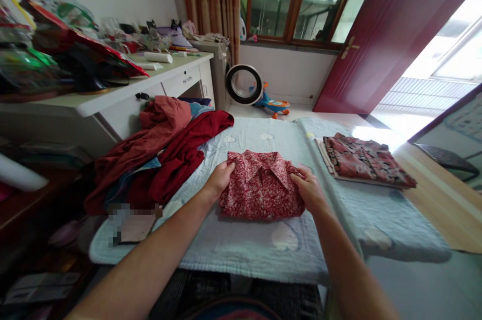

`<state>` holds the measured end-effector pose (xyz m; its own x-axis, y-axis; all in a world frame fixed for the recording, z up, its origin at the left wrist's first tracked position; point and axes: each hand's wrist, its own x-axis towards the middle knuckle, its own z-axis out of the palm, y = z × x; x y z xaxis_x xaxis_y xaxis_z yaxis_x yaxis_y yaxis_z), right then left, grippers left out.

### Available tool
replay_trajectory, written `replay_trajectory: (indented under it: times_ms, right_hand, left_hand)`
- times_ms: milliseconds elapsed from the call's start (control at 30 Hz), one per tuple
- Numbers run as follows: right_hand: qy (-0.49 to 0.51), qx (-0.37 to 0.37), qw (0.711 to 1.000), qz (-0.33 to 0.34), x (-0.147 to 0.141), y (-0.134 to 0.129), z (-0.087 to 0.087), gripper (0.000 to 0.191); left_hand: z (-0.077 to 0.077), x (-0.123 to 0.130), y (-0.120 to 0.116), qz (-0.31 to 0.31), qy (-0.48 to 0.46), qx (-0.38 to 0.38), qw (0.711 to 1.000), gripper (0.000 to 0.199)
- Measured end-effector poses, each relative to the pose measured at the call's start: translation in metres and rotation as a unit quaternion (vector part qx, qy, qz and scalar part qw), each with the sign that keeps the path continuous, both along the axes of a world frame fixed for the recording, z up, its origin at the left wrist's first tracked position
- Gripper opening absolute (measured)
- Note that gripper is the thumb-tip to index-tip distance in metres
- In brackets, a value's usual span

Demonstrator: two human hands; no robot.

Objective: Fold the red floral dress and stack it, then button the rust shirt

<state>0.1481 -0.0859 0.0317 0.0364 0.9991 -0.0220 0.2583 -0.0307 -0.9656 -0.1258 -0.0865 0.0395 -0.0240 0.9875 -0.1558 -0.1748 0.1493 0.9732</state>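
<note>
Red and white, a busy little fleck all over the shirt (pixel 263 187), right there in the grip! Over to its left it's deep crimson on one cloth (pixel 188 144) and dusty brick-red on the upper garment (pixel 167 114); to its right, rose, black and cream florals across the folded bundle (pixel 367 159), and beneath, a pale blue quilt (pixel 241 244) with whitish cloud shapes (pixel 285 237).

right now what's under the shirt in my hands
A light blue quilt shows around the shirt, which your left hand and right hand grip. The patch directly beneath is covered, so anything else there can't be seen.
</note>
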Motion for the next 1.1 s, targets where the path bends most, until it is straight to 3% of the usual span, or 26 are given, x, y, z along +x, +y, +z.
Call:
replay_trajectory:
  times_ms: [100, 233, 333, 433, 600, 667, 733, 867, 1000, 1100]
  right_hand:
    - [-0.018, -0.044, 0.999, -0.017, 0.003, -0.017, -0.017, 0.035]
    - [-0.147, -0.026, 0.988, -0.049, 0.007, -0.028, -0.032, 0.032]
    - [-0.202, -0.015, 0.978, -0.05, 0.005, -0.032, -0.031, 0.043]
    - [-0.234, 0.011, 0.971, -0.039, -0.002, -0.035, -0.026, 0.056]
    - [-0.257, 0.012, 0.965, -0.039, -0.005, -0.046, -0.021, 0.066]
    - [-0.305, 0.005, 0.952, -0.031, -0.001, -0.049, -0.022, 0.064]
    - [-0.36, 0.007, 0.933, -0.028, 0.005, -0.05, -0.021, 0.056]
    - [-0.406, 0.056, 0.911, -0.045, 0.013, -0.029, -0.014, 0.037]
    - [-0.417, 0.115, 0.901, -0.023, 0.008, 0.013, -0.007, 0.027]
    - [-0.442, 0.101, 0.891, 0.028, 0.003, 0.037, -0.012, 0.02]
  left_hand:
    - [-0.012, -0.012, 0.007, 0.013, 0.093, -0.029, 0.995, 0.037]
    - [-0.021, -0.026, -0.008, 0.005, 0.155, -0.05, 0.987, 0.04]
    - [-0.021, -0.025, -0.031, -0.011, 0.178, -0.057, 0.982, 0.054]
    - [-0.022, -0.017, -0.049, -0.005, 0.236, -0.01, 0.972, 0.067]
    - [-0.027, -0.017, -0.063, 0.009, 0.293, 0.033, 0.955, 0.058]
    - [-0.026, -0.024, -0.065, -0.023, 0.353, 0.026, 0.935, 0.052]
    - [-0.022, -0.033, -0.066, -0.052, 0.442, 0.018, 0.895, 0.05]
    - [-0.012, -0.042, -0.047, -0.014, 0.567, 0.07, 0.821, 0.049]
    - [-0.008, -0.036, -0.004, -0.007, 0.591, 0.134, 0.796, 0.037]
    - [-0.01, -0.026, 0.023, -0.031, 0.599, 0.127, 0.79, 0.03]
